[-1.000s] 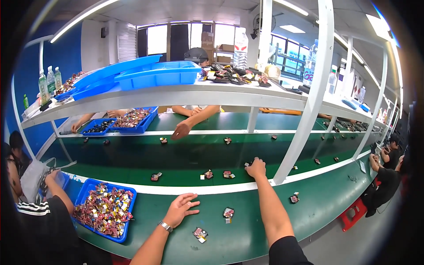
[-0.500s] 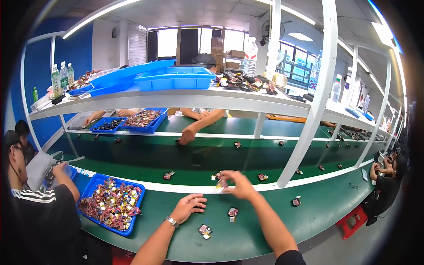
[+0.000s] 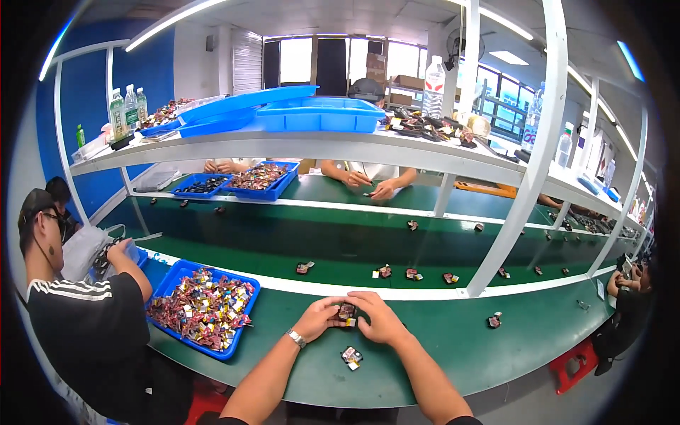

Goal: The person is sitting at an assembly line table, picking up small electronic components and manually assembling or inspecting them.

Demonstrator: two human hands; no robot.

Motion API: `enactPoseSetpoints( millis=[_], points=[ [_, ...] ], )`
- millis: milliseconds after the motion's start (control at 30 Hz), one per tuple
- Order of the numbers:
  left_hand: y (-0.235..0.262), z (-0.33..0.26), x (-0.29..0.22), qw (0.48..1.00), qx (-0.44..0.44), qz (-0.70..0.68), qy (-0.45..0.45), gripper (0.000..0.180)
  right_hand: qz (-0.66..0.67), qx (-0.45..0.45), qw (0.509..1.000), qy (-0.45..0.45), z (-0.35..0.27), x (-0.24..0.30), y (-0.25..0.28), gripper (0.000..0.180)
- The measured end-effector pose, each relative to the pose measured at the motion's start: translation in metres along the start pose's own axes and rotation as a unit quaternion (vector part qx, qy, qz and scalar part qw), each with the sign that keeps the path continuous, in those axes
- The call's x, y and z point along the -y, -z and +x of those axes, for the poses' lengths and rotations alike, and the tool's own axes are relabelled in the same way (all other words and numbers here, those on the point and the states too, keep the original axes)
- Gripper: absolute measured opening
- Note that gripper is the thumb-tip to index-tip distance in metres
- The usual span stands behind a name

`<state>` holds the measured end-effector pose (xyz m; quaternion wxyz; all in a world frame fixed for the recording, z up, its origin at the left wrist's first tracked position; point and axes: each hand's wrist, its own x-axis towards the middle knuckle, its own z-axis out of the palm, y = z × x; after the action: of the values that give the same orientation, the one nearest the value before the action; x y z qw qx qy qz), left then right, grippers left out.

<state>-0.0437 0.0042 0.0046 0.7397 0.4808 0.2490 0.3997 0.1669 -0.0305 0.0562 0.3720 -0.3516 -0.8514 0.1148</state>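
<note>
Both hands meet above the green bench, around a small dark packet with reddish print and a white-and-yellow tag. My left hand is closed on the packet's left side, a watch on its wrist. Fingers of my right hand curl over the packet's top from the right, its thumb below. Nearer to me lies a similar packet with a white-and-yellow tag. Left of my hands, a blue tray is heaped with many such packets.
Beyond a white rail, similar packets lie on a dark green strip. A white post rises at the right, carrying a shelf. Another packet lies right of my hands. A person sits at left; another works opposite.
My right hand has come back from the rail with a packet, meeting my left hand, which has closed on it. The view has shifted left. The person opposite has drawn both hands together.
</note>
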Motion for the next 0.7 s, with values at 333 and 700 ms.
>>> enactPoseSetpoints(
  millis=[333, 700],
  points=[
    [-0.017, 0.002, -0.002, 0.998, -0.036, 0.047, 0.009, 0.033, -0.007, -0.034, 0.999, -0.014, -0.003, -0.010, -0.011, 0.016],
    [-0.015, 0.002, -0.004, 1.000, 0.017, 0.022, 0.004, 0.037, 0.046, -0.029, 0.995, -0.089, -0.009, -0.017, -0.017, 0.010]
  ],
)
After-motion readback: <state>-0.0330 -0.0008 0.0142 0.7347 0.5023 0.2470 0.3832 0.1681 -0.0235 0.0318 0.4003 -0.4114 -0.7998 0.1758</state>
